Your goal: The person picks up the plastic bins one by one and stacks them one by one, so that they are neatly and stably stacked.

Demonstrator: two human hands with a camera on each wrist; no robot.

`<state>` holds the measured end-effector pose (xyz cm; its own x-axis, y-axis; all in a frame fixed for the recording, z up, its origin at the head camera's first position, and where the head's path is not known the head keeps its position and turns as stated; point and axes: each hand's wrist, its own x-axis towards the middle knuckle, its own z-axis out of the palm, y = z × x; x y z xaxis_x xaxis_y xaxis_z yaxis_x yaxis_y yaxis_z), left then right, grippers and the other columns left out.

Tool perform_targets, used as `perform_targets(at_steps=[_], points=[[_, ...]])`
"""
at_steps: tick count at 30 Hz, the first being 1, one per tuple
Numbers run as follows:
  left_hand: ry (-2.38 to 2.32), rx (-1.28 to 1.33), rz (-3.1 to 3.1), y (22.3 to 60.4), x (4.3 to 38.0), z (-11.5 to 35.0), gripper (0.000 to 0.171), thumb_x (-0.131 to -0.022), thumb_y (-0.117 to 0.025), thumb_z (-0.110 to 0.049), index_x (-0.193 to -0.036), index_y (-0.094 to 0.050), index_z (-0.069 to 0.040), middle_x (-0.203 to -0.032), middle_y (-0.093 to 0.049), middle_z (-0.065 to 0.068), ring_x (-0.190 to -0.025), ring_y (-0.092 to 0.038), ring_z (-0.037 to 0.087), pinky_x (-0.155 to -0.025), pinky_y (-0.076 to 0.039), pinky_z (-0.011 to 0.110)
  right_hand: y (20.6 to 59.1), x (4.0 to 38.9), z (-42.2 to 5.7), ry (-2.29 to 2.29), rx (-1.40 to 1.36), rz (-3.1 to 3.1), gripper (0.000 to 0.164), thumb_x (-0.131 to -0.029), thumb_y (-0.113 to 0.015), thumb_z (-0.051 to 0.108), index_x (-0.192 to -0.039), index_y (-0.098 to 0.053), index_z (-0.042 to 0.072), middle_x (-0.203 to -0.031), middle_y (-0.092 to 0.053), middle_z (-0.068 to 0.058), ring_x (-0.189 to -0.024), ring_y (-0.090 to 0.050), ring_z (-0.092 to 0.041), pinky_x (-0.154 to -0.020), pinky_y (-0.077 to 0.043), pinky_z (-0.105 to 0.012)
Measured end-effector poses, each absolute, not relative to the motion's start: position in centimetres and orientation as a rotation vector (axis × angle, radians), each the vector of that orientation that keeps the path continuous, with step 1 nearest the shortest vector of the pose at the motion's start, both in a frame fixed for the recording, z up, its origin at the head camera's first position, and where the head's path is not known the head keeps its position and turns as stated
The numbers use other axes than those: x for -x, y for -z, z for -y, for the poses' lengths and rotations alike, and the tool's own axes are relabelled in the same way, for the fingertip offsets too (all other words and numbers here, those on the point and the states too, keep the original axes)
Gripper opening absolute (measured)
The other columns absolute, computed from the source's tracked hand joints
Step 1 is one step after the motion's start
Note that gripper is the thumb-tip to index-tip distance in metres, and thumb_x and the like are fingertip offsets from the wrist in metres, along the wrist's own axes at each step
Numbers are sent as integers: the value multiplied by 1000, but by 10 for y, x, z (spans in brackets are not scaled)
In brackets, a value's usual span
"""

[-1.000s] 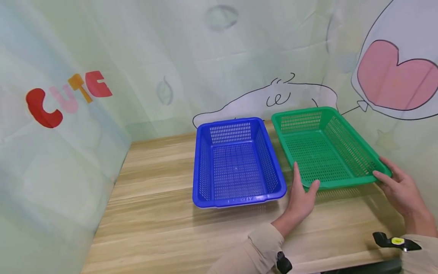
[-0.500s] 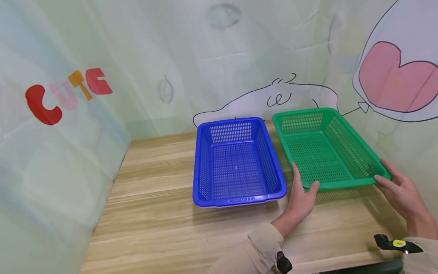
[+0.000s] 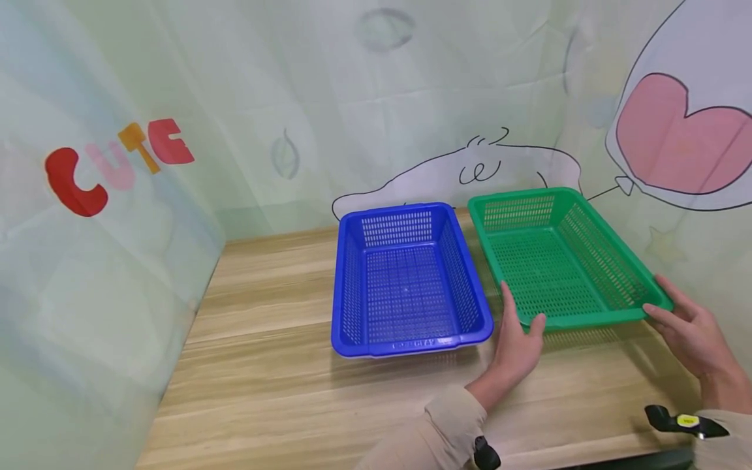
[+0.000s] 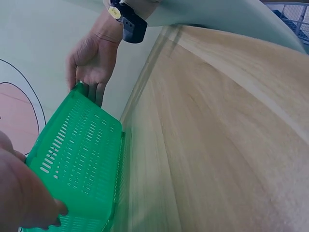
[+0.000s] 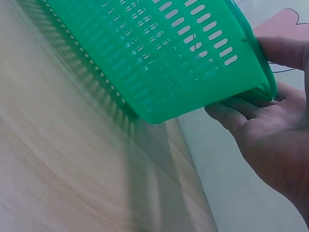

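A green plastic basket with slotted walls stands on the right of the table, with nothing in it. At its near left corner my left hand holds on, thumb at the front rim and a finger along the side. My right hand pinches the near right corner, thumb on top of the rim. Seen in the right wrist view, the fingers of the right hand lie under that rim. To the left of the green one sits a deeper blue basket, also with nothing inside.
The baskets stand on a wood-grain table. Behind and left of it hangs a printed curtain with "CUTE" lettering. A dark object shows at the table's near edge, bottom right.
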<state>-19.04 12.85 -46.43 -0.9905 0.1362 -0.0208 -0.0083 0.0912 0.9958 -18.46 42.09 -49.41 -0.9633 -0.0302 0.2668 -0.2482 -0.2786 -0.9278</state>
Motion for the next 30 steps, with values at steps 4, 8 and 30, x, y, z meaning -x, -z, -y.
perform_targets(at_steps=[4,8,30], points=[[-2052,-131,-2252,461,189,-129,83,-101,-61,-26,-163,-6,-22,-165,-17,-3,-147,-22,15,-119,-21,35,491,182,-419,-2313,-323,1851,71,-102,-38,-12,-161,-5,10,-166,7,-3,-121,-49,11,-93,-44,-11],[-2022,-110,-2284,456,188,-129,82,-101,-60,-27,-163,-7,-23,-164,-19,-4,-146,-25,16,-119,-23,35,486,179,-417,-2262,-299,1872,69,-103,-39,-10,-160,-7,9,-167,3,-1,-118,-50,12,-92,-45,-10],[-2055,-185,-2286,413,185,-118,71,-104,-48,-31,-162,-7,-31,-163,-21,-6,-143,-33,21,-117,-27,41,445,173,-407,-2116,-359,1789,69,-102,-39,-12,-160,-8,7,-165,-15,-8,-122,-52,4,-93,-43,-8]])
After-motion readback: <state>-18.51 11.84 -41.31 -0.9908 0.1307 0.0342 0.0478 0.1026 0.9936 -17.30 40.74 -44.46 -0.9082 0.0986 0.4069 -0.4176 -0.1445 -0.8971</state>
